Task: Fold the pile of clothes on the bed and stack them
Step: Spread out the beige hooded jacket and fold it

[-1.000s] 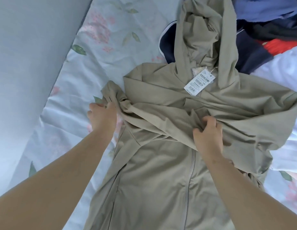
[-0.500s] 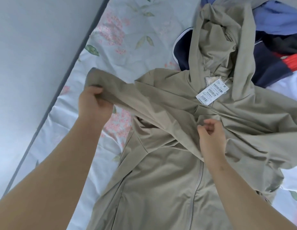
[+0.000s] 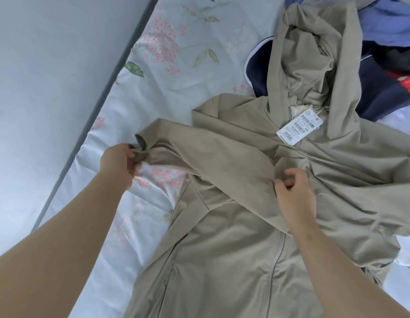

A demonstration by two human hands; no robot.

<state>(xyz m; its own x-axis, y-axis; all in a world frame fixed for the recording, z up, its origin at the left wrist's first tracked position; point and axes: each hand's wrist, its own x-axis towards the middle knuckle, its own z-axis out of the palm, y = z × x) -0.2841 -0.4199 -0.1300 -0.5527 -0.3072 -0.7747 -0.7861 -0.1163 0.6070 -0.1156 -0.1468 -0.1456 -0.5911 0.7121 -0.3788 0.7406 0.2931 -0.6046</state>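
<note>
probably a home bedroom: floral bedsheet (image 3: 176,72), heaped clothes (image 3: 383,65)

A pale blue bedsheet (image 3: 181,72), printed with pink blossom clusters and green leaves, lay creased and wrinkled. A dark grey strip (image 3: 110,88) ran diagonally along its left edge. Beyond that strip was a plain pale grey surface (image 3: 50,65); whether wall or floor could not be told.
</note>
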